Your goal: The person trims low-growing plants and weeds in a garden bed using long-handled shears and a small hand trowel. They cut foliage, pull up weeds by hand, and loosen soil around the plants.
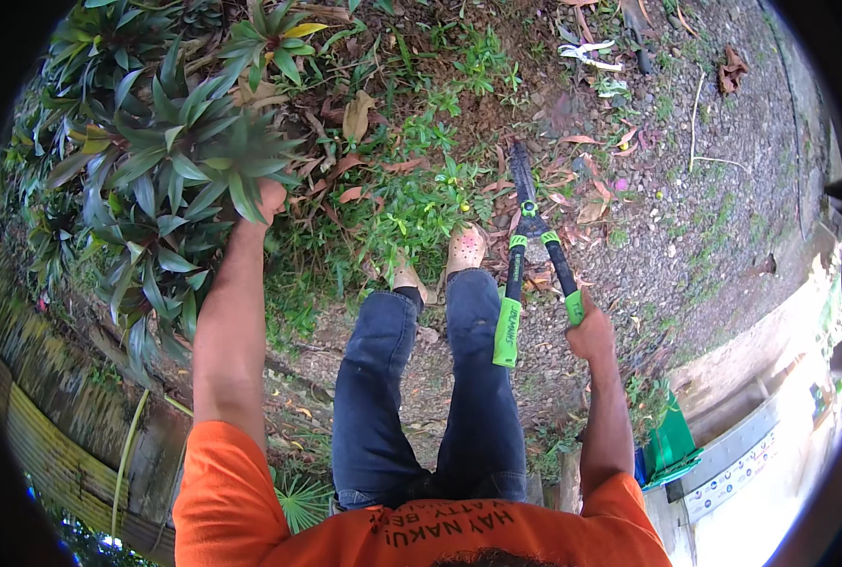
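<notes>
My left hand reaches in among the leaves of a plant with long dark-green and purple-backed leaves. A leafy rosette, slightly blurred, covers the fingers, so their grip is hidden. In my right hand is one green-gripped handle of a pair of hedge shears. The other handle hangs free beside my right knee. Dark blades lie together and point away from me over the leaf litter.
White-handled pruning shears lie on the gravel ahead, near a dark-handled tool. Low green weeds grow around my clogs. Bamboo poles are at the lower left. A green container and a concrete ledge stand at the right.
</notes>
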### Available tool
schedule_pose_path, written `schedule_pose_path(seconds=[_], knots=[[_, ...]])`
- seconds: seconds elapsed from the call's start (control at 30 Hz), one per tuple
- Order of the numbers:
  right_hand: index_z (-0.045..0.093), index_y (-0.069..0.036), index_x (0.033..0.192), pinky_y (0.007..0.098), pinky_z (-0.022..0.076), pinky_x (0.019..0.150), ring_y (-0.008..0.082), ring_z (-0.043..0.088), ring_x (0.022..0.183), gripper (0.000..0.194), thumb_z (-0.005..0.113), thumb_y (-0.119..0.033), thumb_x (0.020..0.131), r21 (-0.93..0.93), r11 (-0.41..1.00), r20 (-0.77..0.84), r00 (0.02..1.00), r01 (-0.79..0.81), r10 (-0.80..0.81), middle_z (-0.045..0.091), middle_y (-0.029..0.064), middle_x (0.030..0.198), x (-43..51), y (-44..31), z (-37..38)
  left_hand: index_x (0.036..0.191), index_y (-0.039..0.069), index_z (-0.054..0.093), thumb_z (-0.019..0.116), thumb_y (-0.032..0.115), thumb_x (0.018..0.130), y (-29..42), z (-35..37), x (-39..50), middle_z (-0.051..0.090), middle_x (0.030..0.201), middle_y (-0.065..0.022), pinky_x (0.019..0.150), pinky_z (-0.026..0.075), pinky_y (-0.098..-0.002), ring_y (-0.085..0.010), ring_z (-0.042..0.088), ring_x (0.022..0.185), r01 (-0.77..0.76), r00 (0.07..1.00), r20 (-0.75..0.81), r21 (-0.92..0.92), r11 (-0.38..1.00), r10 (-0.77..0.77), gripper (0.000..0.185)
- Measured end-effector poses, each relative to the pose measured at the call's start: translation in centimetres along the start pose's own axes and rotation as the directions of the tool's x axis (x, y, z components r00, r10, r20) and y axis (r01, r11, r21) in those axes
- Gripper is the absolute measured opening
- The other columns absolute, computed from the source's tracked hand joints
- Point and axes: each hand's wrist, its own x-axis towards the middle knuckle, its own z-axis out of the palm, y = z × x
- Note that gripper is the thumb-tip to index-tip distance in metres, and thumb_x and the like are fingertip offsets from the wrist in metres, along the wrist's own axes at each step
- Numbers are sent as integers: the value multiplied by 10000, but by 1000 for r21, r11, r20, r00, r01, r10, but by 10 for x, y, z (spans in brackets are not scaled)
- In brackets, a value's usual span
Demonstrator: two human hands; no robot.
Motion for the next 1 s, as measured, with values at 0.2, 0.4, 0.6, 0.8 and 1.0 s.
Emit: schedule_pose_path(seconds=[0.2,0.4,0.6,0.8,1.0], knots=[[419,-94,1469,509,517,868,457,658,963,787,614,-86,707,-2,999,9,999,39,-39,681,291,994,16,12,-17,1225,92,538,530,166,992,36,-23,-34,616,973,-65,435,404,-298,-167,565,629,111,959,283,-338,934,-12,245],[460,-108,1429,504,521,877,435,660,989,707,614,-96,739,-31,999,47,999,16,-14,685,260,1035,18,10,-25,1217,109,635,564,203,999,92,-30,-173,600,1283,-81,804,580,-367,-237,584,1136,115,961,268,-590,799,60,249],[506,-112,1373,492,525,888,427,657,1017,625,623,-110,759,63,997,13,999,47,-48,686,245,1057,10,-6,-18,1531,117,221,634,452,933,286,57,-268,427,1486,-164,911,565,-493,-314,622,1109,33,764,377,-834,551,524,800],[435,-122,1444,507,510,914,452,649,1018,731,589,-80,731,40,998,60,997,43,-46,672,295,1048,20,1,-16,1518,127,302,799,191,825,251,95,-290,527,1355,-218,680,609,-300,-203,697,866,-332,844,180,-565,755,506,855],[380,-132,1489,500,536,866,438,667,969,792,655,-127,746,-4,998,54,997,61,-61,688,260,1037,19,13,-13,1246,41,632,701,110,819,76,8,-159,707,1015,-129,776,539,-353,-223,681,843,-276,887,-387,-6,961,252,437]])
